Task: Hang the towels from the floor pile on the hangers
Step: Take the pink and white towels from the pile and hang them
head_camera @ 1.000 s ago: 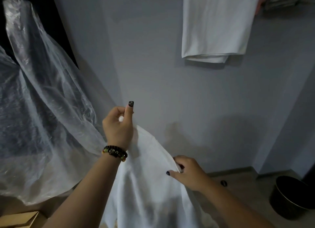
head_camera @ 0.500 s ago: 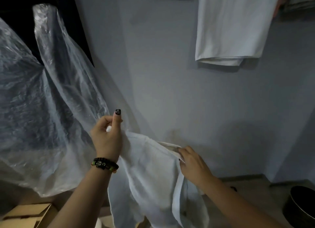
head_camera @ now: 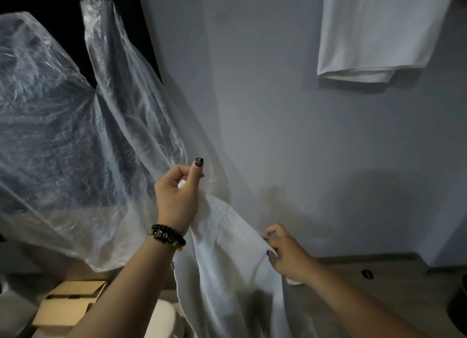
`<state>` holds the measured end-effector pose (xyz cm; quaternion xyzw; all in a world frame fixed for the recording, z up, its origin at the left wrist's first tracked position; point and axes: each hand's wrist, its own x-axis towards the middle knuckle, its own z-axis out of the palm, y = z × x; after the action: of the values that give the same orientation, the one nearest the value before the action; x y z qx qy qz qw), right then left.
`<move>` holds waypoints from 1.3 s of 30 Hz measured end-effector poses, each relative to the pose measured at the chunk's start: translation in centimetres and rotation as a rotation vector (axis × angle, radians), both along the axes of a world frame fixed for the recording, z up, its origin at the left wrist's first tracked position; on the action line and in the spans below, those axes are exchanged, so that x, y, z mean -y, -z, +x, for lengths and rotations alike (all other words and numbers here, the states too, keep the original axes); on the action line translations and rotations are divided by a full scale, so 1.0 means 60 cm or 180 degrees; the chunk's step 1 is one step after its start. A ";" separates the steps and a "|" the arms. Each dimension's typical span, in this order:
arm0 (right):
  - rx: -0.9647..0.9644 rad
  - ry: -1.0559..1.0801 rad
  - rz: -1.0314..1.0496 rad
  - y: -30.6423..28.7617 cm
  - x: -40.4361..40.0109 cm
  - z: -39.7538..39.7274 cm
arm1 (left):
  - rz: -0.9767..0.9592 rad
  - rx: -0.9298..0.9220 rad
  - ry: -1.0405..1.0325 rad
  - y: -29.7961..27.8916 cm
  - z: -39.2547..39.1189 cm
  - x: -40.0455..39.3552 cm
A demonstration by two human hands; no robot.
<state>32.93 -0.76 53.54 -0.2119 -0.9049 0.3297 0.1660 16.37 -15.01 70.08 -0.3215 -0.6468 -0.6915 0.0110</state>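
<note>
A white towel (head_camera: pixel 227 256) hangs in front of me, stretched between both hands. My left hand (head_camera: pixel 177 198) pinches its upper corner, thumb raised, a beaded bracelet on the wrist. Lower and to the right, my right hand (head_camera: pixel 285 254) pinches the top edge of the same towel. Its lower part drapes down out of the frame. Another white towel (head_camera: pixel 379 29) hangs folded high on the wall at the upper right; its hanger is out of view.
Clear plastic sheeting (head_camera: pixel 75 135) covers dark shapes on the left. Cardboard boxes (head_camera: pixel 70 302) sit on the floor at the lower left beside a white rounded object (head_camera: pixel 161 320). A grey wall (head_camera: pixel 278 135) stands ahead. A dark bin's edge (head_camera: pixel 461 310) shows at the lower right.
The view has swung left and down, so the hung towel sits further right. My right hand slid along the towel's top edge, away from the left hand, spreading the cloth wider.
</note>
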 end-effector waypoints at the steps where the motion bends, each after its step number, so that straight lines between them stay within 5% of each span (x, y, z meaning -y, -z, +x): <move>1: 0.0091 -0.0153 0.0023 0.002 0.008 -0.009 | -0.0038 -0.0057 -0.0015 0.002 -0.005 0.008; 4: 0.0005 -0.0006 0.0033 0.008 0.030 -0.039 | -0.0141 -0.0217 -0.0026 0.011 -0.028 0.037; 8: -0.0881 0.0740 -0.0371 0.005 0.052 -0.070 | -0.0320 -0.0420 -0.0069 0.029 -0.076 0.087; 12: -0.1353 0.0866 -0.0077 0.001 0.058 -0.096 | -0.0417 -0.0436 -0.0164 0.050 -0.106 0.125; 23: -0.0767 0.0720 -0.1510 -0.043 0.182 -0.178 | -0.0100 -0.0643 -0.0290 0.023 -0.120 0.101; 34: -0.1339 0.1059 -0.1135 -0.049 0.213 -0.230 | -0.0553 -0.1429 -0.0162 0.015 -0.166 0.127; 39: -0.0841 0.1149 -0.0860 -0.047 0.224 -0.237 | -0.0746 -0.1289 -0.0033 0.036 -0.170 0.134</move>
<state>18.73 -14.20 56.38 -0.3453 -0.7707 0.4374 0.3090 6.19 -23.04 67.91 -0.4494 -0.7088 -0.5331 0.1067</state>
